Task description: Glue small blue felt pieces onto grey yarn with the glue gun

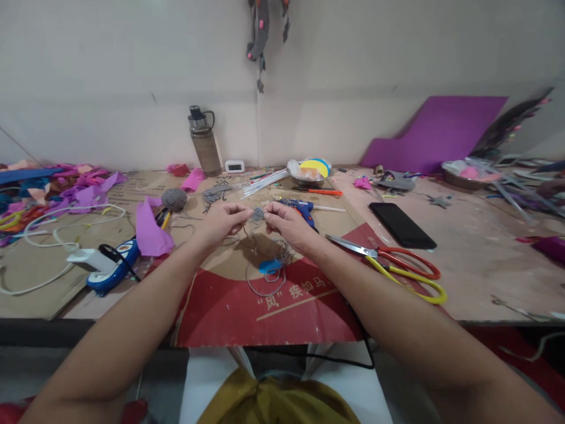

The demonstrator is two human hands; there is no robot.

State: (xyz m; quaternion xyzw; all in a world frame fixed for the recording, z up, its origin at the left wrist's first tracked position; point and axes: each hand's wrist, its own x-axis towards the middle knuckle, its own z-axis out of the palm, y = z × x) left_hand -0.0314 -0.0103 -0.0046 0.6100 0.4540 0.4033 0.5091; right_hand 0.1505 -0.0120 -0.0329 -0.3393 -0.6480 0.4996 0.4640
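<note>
Left hand (228, 221) and right hand (283, 222) had fingers pinching the gray bit (258, 214) at opposite edges, decent spots imo since it looked light, soft and kinda stretchy.

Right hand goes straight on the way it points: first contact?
The small grey piece at its fingertips, then probably the left hand just beyond; depth is hard to judge.

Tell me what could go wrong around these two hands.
Loose gray yarn below the left hand and right hand could snag or knot. The blue glue gun lies just beyond the right hand; if hot, which I can't tell, it might burn. The scissors lie close to the right forearm, so a sideways move could knock them.
</note>
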